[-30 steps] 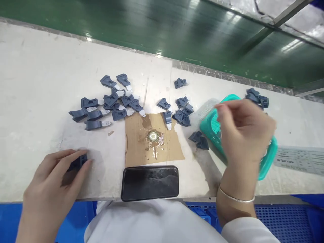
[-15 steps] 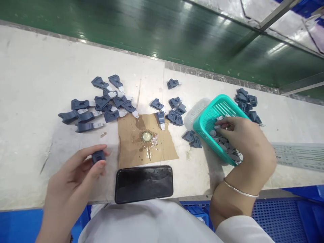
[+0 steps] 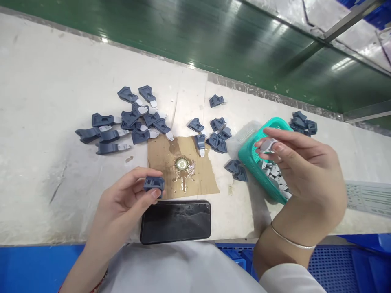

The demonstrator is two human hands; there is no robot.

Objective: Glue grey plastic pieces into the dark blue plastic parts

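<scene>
My left hand (image 3: 128,199) pinches a dark blue-grey plastic part (image 3: 153,184) between thumb and fingers, above the near-left corner of a piece of brown cardboard (image 3: 165,191). Between the thumb and fingers of my right hand (image 3: 311,175) is a small light grey plastic piece (image 3: 267,145), held over a green basket (image 3: 250,156). Inside the basket lie many more light grey pieces (image 3: 275,173). A small round dish (image 3: 182,163) sits on the wet cardboard. Left of it, dark parts with light grey tips (image 3: 131,118) lie in a loose group.
A black phone (image 3: 176,221) lies at the near edge of the white table (image 3: 39,101). More dark parts (image 3: 218,142) lie behind the cardboard, a pair (image 3: 236,170) beside the basket, others (image 3: 303,123) at right. A printed sheet (image 3: 369,199) is at far right. Blue crates (image 3: 330,260) stand below.
My right hand has risen out of the basket with a light grey piece in its fingers. My left hand has moved right, toward the cardboard, carrying the dark part.
</scene>
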